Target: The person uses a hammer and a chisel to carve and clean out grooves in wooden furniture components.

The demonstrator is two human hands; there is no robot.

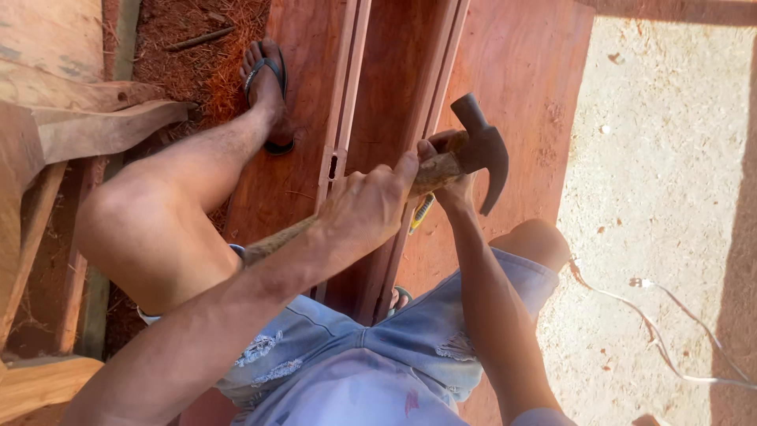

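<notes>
My left hand (369,207) grips the wooden handle of a claw hammer (481,146) about halfway along. The dark steel head sits just above my right hand (451,177). That hand is closed around a small tool with a yellow and black handle (422,213), held against a narrow wooden rail (435,87). The tool's tip is hidden. A second rail (341,110) runs parallel on the left and has a small slot cut in it. Both rails lie on a reddish wooden panel (520,71) between my knees.
My left foot in a dark flip-flop (266,87) rests on the panel's far left edge beside red sawdust (181,55). Rough planks (71,102) lie at the left. A white cable (670,331) trails over sandy ground (670,158) at the right.
</notes>
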